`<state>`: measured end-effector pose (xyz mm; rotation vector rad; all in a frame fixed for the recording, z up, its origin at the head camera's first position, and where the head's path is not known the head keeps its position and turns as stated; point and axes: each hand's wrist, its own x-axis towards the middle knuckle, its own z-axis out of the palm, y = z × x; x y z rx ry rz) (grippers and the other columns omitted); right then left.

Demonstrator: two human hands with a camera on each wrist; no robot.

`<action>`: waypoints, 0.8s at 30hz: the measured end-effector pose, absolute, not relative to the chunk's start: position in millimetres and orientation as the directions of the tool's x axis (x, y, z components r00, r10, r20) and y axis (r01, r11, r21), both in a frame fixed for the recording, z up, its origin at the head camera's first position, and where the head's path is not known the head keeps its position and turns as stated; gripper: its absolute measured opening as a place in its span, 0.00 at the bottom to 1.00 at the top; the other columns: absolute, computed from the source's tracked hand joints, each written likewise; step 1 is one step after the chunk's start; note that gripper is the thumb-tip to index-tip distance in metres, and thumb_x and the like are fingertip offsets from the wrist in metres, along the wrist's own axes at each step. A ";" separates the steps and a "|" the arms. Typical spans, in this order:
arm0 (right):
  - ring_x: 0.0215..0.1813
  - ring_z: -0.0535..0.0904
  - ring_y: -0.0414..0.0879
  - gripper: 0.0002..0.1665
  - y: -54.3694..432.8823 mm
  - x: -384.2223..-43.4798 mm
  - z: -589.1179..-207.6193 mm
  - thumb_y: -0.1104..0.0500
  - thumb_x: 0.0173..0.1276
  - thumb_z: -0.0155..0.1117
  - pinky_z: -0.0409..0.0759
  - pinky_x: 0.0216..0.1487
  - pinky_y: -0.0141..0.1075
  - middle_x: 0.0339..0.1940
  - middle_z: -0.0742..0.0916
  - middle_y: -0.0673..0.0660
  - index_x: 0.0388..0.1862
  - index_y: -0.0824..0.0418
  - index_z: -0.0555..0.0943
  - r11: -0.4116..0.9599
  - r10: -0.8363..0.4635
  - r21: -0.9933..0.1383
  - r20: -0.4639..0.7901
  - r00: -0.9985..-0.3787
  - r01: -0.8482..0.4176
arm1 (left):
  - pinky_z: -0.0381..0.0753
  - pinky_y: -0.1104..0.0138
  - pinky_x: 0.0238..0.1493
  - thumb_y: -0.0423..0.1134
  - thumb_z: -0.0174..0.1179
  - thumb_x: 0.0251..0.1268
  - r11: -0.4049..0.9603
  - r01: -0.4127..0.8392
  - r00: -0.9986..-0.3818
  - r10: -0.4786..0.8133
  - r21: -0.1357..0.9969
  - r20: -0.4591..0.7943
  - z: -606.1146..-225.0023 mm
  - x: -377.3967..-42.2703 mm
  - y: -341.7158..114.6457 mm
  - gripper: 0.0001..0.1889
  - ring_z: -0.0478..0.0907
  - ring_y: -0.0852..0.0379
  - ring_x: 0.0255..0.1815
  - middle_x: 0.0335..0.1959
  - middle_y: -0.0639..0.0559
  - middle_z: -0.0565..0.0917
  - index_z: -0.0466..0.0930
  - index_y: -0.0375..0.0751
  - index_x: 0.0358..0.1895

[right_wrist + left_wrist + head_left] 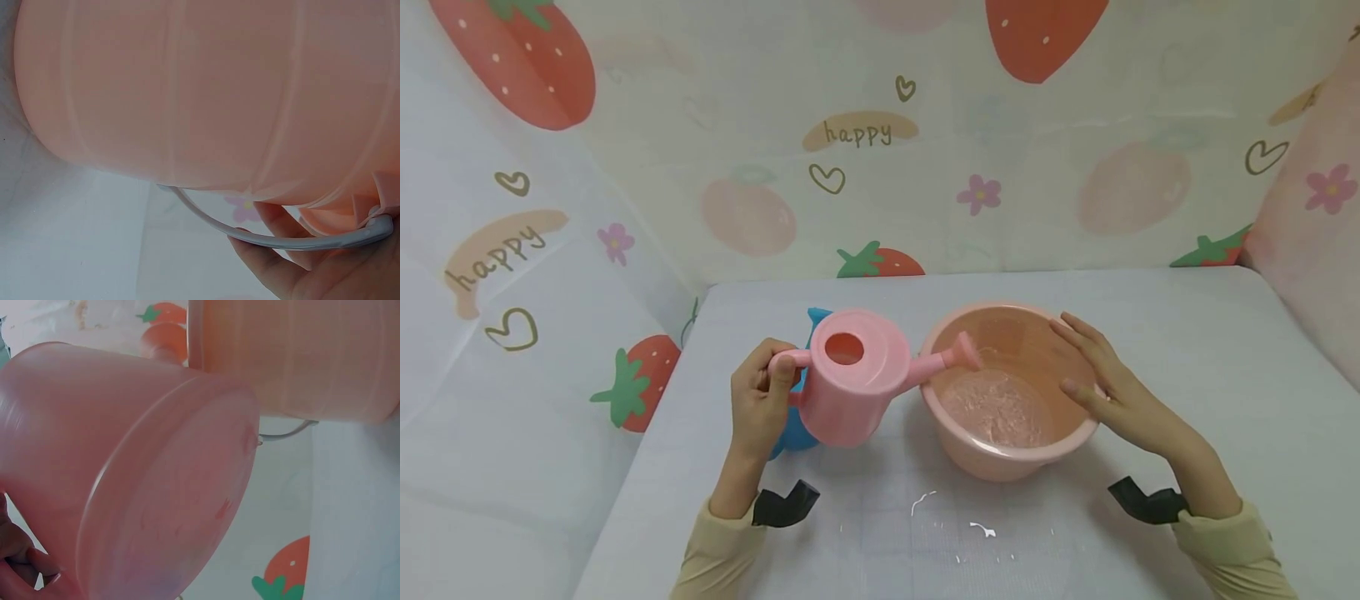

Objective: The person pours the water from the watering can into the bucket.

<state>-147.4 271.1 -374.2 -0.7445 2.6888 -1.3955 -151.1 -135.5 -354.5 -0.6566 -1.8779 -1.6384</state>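
My left hand (758,408) grips the handle of a pink watering can (850,410), held up at the left of a peach-coloured bucket (992,467). The can tips slightly to the right, and its spout (927,367) reaches over the bucket's rim with the sprinkler head above the inside. Rippling water (1000,408) lies in the bucket. At the bucket's right rim is my right hand (1123,404), its fingers extended and the thumb over the edge. In the right wrist view, a grey bail handle (275,242) crosses in front of that hand's fingers.
A blue plastic object (796,433) stands behind the watering can, mostly hidden by it. Small splashes of water (983,530) lie on the white tabletop (880,558) in front of the bucket. A strawberry-printed sheet (880,200) hangs along the back and sides.
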 end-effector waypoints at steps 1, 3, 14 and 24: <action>0.74 0.44 0.56 0.42 270.9 -147.6 -374.2 0.64 0.66 0.55 0.55 0.49 0.77 0.75 0.49 0.47 0.74 0.45 0.50 0.488 -0.421 -0.775 0.194 -0.886 -0.401 | 0.63 0.76 0.11 0.48 0.53 0.66 0.137 0.684 -0.724 0.008 0.716 0.690 -354.0 -151.5 -135.8 0.22 0.63 0.66 0.18 0.18 0.53 0.68 0.73 0.26 0.31; 0.74 0.44 0.56 0.42 270.8 -147.8 -374.2 0.64 0.66 0.55 0.55 0.49 0.77 0.75 0.49 0.47 0.74 0.45 0.50 0.491 -0.421 -0.773 0.192 -0.886 -0.401 | 0.62 0.74 0.10 0.48 0.53 0.66 0.146 0.687 -0.721 0.019 0.712 0.693 -352.6 -152.1 -136.2 0.21 0.63 0.65 0.18 0.18 0.53 0.68 0.74 0.27 0.31; 0.74 0.43 0.58 0.41 269.4 -147.0 -376.5 0.64 0.67 0.54 0.53 0.49 0.78 0.75 0.49 0.47 0.74 0.45 0.50 0.494 -0.417 -0.773 0.191 -0.889 -0.398 | 0.65 0.75 0.11 0.48 0.52 0.67 0.175 0.665 -0.741 0.042 0.726 0.670 -348.4 -153.1 -138.3 0.20 0.61 0.65 0.16 0.19 0.54 0.68 0.75 0.29 0.31; 0.74 0.44 0.57 0.41 269.3 -148.6 -376.0 0.65 0.66 0.54 0.54 0.50 0.77 0.75 0.49 0.47 0.74 0.46 0.51 0.505 -0.414 -0.763 0.197 -0.888 -0.404 | 0.67 0.75 0.12 0.50 0.52 0.66 0.179 0.631 -0.771 0.037 0.755 0.636 -349.3 -152.4 -138.5 0.22 0.61 0.64 0.16 0.19 0.54 0.69 0.74 0.29 0.32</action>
